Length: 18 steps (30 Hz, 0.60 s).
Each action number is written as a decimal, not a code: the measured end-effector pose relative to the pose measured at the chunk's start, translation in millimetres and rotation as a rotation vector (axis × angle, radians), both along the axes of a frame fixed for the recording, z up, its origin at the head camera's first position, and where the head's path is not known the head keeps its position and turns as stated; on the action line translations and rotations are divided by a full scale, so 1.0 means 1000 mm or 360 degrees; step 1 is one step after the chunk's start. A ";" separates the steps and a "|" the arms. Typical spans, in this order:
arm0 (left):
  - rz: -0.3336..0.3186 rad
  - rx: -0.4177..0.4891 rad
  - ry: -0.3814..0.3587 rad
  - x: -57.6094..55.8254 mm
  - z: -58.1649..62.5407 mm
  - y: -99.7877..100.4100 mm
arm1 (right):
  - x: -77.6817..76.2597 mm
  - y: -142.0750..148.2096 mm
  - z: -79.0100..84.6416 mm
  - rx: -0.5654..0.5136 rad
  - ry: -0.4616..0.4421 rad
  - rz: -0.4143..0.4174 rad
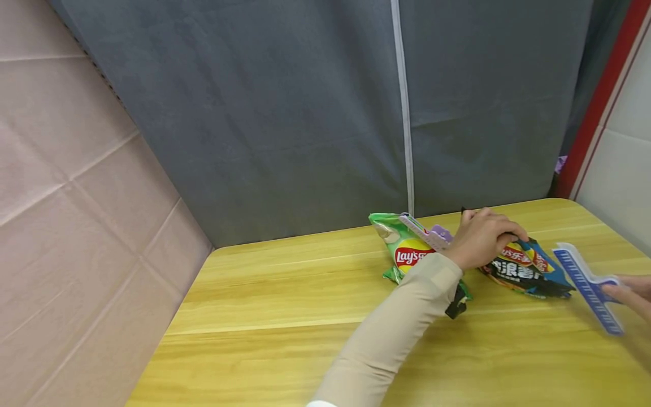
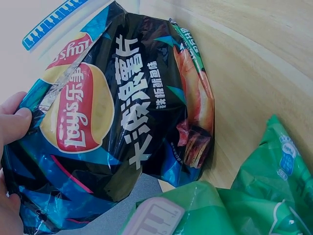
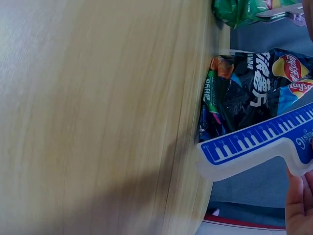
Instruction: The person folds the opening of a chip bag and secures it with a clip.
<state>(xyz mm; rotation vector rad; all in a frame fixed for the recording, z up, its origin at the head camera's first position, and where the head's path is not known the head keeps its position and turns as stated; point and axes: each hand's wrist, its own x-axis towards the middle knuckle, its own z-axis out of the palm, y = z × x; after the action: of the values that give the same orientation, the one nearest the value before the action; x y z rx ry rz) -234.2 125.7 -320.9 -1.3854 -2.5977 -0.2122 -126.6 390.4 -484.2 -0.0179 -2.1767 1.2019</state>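
Note:
My left hand (image 1: 480, 237) grips a black and blue Lay's chip bag (image 1: 521, 268) along one edge. In the left wrist view, that chip bag (image 2: 122, 103) has its edge folded over, with the thumb on the fold. At the right, my right hand (image 1: 636, 291) pinches the handle of a blue and white bag clip (image 1: 585, 288) printed with piano keys. The right wrist view shows the clip (image 3: 259, 139) close beside the black bag and angled. I cannot tell whether they touch.
Left of the black bag lies a green Lay's chip bag (image 1: 407, 257) with a purple bag clip (image 1: 419, 230) on it. Both bags rest on the wooden table (image 1: 264, 299). A grey curtain (image 1: 285, 130) hangs behind; a pale wall (image 1: 76, 226) borders the left.

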 end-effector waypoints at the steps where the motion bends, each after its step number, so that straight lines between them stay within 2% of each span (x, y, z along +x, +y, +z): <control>1: 0.0001 0.0000 0.0001 0.000 0.000 0.000 | 0.000 -0.001 0.002 0.0009 -0.0001 -0.0011; 5: 0.0007 -0.0002 -0.0007 0.000 0.000 0.000 | 0.005 -0.011 0.019 0.0089 -0.0061 -0.0022; 9: 0.0014 -0.0003 -0.0018 0.001 0.000 0.000 | 0.010 -0.023 0.035 0.0173 -0.0197 -0.0043; 12: 0.0016 0.0003 -0.0022 0.001 0.000 0.000 | 0.009 -0.024 0.032 0.0170 -0.0206 -0.0090; 18: 0.0019 0.0010 -0.0018 0.001 0.000 0.001 | 0.004 -0.016 0.014 0.0095 -0.0085 -0.0127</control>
<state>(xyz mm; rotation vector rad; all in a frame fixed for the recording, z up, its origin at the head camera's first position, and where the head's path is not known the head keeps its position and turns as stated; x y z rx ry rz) -233.6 126.9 -320.6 -1.3705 -2.6117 -0.2267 -122.4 374.4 -469.8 -0.1118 -2.2352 1.1032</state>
